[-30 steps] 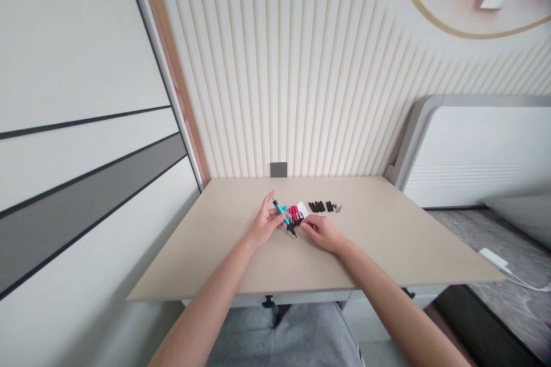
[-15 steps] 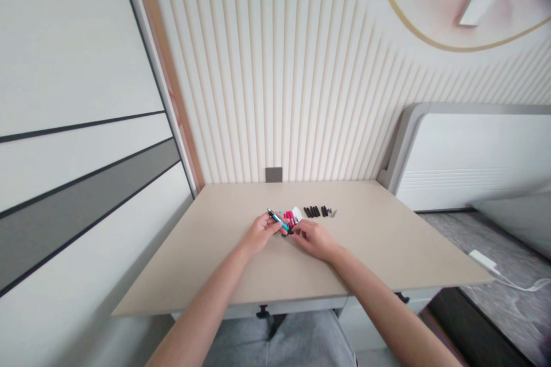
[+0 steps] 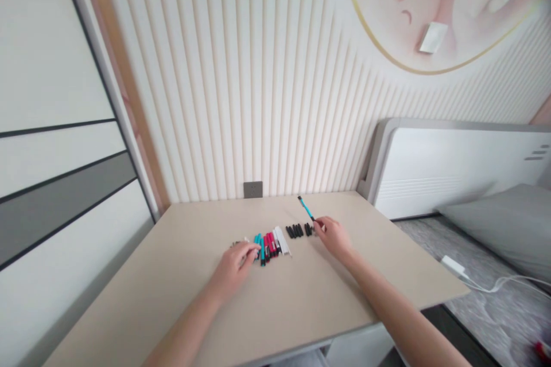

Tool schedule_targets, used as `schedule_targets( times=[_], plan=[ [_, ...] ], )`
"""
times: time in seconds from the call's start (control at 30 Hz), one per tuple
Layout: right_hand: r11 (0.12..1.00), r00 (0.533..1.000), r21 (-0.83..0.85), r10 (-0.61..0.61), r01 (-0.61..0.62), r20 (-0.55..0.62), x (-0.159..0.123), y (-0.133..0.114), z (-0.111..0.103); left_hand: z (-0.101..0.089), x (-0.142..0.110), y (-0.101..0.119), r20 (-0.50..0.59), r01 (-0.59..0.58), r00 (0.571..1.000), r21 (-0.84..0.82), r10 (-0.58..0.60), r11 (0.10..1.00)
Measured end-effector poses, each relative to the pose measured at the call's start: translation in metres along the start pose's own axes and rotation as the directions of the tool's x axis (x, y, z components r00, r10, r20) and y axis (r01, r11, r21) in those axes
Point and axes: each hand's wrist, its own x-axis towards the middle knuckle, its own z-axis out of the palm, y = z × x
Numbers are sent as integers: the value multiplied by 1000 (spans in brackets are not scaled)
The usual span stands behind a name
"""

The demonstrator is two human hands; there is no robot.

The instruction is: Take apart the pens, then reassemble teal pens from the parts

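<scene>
My right hand [image 3: 332, 235] is closed on the black end of a turquoise pen [image 3: 307, 207], whose other end points up and away to the left. Beneath that hand lie a few short black grips [image 3: 308, 229], partly covered by the fingers. My left hand [image 3: 237, 264] is over the left end of the row of parts, fingers curved and a little apart, tips beside the turquoise pen barrels [image 3: 262, 251]. Right of these are several red barrels [image 3: 271, 243] and white barrels [image 3: 281, 239]. Small parts at the left fingers are half hidden.
Another group of black grips [image 3: 295, 231] lies between the white barrels and my right hand. Everything rests on a beige desk [image 3: 301, 304] against a ribbed wall with a dark socket [image 3: 253, 189]. To the right is a bed with a grey pillow [image 3: 503, 215] and a white charger [image 3: 453, 265].
The turquoise pen has passed from my left hand to my right, which has carried it rightward over the black grips. My left hand has moved to the barrels' left end. The view has turned right.
</scene>
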Motion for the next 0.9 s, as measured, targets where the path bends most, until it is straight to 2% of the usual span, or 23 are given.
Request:
schedule_targets(
  times=[0.1,0.2,0.27,0.37,0.57,0.7,0.9],
  plan=[
    [967,977,-147,211,-211,-15,12,57,-15,2,0,5,47,-139,990,101,135,985],
    [885,923,-282,384,-372,-13,22,109,-27,5,1,10,96,-261,964,169,248,950],
    [836,892,-348,451,-425,-6,29,137,-31,7,2,13,127,-315,947,206,294,926],
    [794,864,-396,503,-462,1,42,164,-30,9,3,17,160,-357,932,243,326,902],
    [773,848,-392,528,-499,-40,75,184,-11,11,4,19,182,-433,899,237,398,870],
    [768,854,-409,517,-493,-58,87,188,-2,11,5,19,199,-419,904,243,378,875],
    [743,835,-417,545,-524,-80,88,193,2,11,6,21,256,-384,912,249,322,889]
  ],
)
